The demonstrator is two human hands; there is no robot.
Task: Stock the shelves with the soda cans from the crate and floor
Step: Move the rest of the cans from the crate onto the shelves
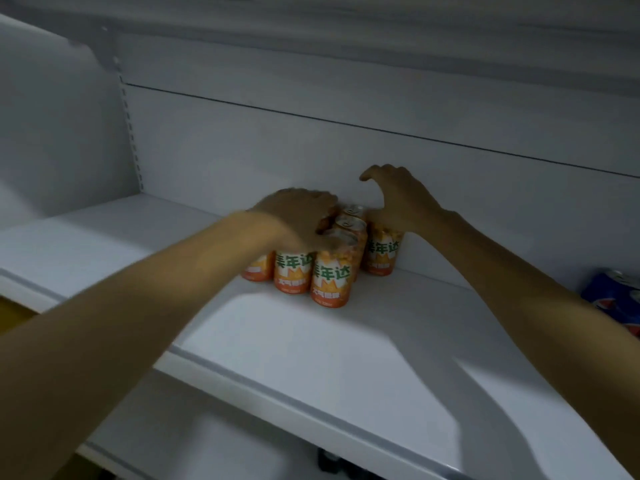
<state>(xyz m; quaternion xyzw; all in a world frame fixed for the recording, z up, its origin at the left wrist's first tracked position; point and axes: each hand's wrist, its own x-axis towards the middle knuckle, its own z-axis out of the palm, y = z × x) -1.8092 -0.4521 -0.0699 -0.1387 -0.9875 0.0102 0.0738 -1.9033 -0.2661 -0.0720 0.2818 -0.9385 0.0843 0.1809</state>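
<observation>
White shelf (346, 341), front lip nearest me; a lower shelf (214, 445) beneath is mostly hidden. My left hand (298, 216) lies over the orange soda cans (330, 275), blurred, so I cannot tell its grip. My right hand (398, 199) curls around the rear right can (382, 252). Blue cans (620, 299) are cropped at right. Behind: white back panel (311, 150).

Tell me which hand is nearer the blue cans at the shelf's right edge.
Right. The right hand rests on an orange can, closer to the blue cans; the left hand is farther left.
</observation>
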